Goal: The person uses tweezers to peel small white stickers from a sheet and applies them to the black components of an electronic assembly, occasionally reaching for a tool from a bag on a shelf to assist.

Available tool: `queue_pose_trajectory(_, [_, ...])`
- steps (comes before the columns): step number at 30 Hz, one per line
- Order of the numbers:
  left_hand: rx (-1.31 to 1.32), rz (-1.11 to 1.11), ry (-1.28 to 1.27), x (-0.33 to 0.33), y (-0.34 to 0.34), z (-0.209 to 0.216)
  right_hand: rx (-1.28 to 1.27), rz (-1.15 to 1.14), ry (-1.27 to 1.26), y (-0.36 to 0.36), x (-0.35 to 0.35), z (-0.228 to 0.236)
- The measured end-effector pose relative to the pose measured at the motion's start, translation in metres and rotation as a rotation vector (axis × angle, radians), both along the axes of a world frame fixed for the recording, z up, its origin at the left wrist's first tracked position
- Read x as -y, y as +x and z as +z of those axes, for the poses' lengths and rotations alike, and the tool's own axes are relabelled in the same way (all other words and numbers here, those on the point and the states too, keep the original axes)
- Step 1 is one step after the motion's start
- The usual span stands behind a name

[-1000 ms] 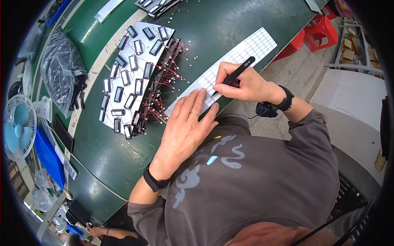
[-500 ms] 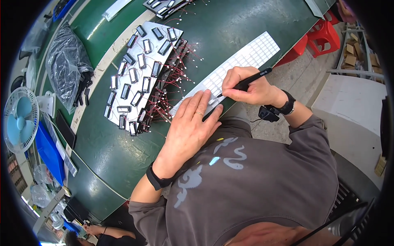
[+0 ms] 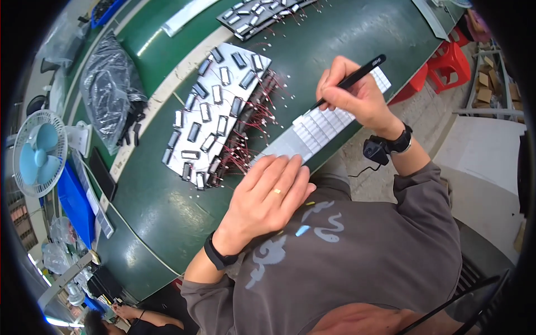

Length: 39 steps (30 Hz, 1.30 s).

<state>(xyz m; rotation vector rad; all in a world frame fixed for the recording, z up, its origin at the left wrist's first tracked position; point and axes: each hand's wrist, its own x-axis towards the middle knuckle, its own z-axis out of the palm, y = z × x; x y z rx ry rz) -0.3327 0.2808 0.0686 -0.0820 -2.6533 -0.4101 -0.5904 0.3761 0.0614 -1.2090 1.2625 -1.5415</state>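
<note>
A long white sheet (image 3: 325, 127) marked off into small rectangular pads lies along the near edge of the green table. Its lower left part is bare backing. My left hand (image 3: 268, 192) rests on that bare end, palm down, fingers stretched out and lying flat. Above the sheet, my right hand (image 3: 357, 95) grips black tweezers (image 3: 363, 72), their tips pointing down and left. The tips are near the sheet's far edge, where a small white piece (image 3: 301, 119) sticks out. Whether the tips hold that piece, I cannot tell.
To the left stands a white board (image 3: 215, 114) of small black-framed parts with red wires (image 3: 251, 120). A similar stack (image 3: 259, 14) sits farther back. Beyond are a plastic bag (image 3: 114, 89), a fan (image 3: 40, 156) and a blue tray (image 3: 76, 204). Red stools (image 3: 449, 67) stand at right.
My right hand with the tweezers has moved up and right, away from my left hand. The left hand has shifted slightly down and right, uncovering more bare backing. The whole view has shifted a little.
</note>
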Motion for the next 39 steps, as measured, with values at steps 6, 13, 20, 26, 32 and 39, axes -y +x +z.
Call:
queue_pose_trajectory(6, [-0.138,0.382,-0.222,0.025,-0.004,0.025,-0.036,0.133,-0.056,-0.008,0.051,0.032])
queue_pose_trajectory(13, [-0.085,0.485,-0.294,0.032,0.0,0.019,-0.144,0.25,-0.059,0.0,0.084,0.038])
queue_pose_trajectory(20, [-0.079,0.507,-0.282,0.033,0.003,0.017,-0.176,0.279,-0.013,0.003,0.093,0.038])
queue_pose_trajectory(26, [-0.078,0.5,-0.29,0.033,0.003,0.017,-0.178,0.283,-0.027,0.004,0.095,0.031])
queue_pose_trajectory(32, [-0.073,0.495,-0.294,0.036,0.002,0.017,-0.202,0.27,-0.016,0.004,0.097,0.03])
queue_pose_trajectory(39, [-0.061,0.49,-0.285,0.034,-0.001,0.021,-0.251,0.267,-0.04,0.004,0.098,0.029])
